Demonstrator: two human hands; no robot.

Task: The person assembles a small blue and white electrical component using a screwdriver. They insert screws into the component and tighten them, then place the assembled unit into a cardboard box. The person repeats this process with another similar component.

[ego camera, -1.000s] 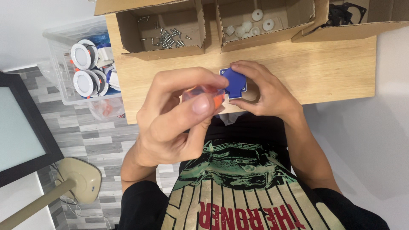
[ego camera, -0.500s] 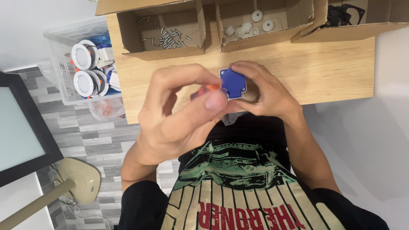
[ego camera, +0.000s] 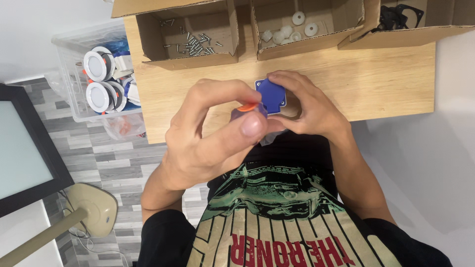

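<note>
My right hand (ego camera: pixel 309 109) grips a small blue square plastic part (ego camera: pixel 271 96) with screws at its corners, held just above the front edge of the wooden table (ego camera: pixel 376 79). My left hand (ego camera: pixel 213 133) is raised close to the camera, its fingers closed round a small tool with an orange cap (ego camera: pixel 248 106) and a translucent handle, the tool pointing down at the blue part. The tool's tip is hidden behind my thumb.
Three open cardboard boxes stand at the table's back: one with loose screws (ego camera: pixel 195 42), one with white plastic discs (ego camera: pixel 294 24), one with black parts (ego camera: pixel 401 15). A clear plastic bin (ego camera: pixel 79 79) of round white fittings sits left on the floor, near a framed panel (ego camera: pixel 22 148).
My left hand has shifted a little on the tool, thumb moving across it. The blue part stays in my right hand at nearly the same spot.
</note>
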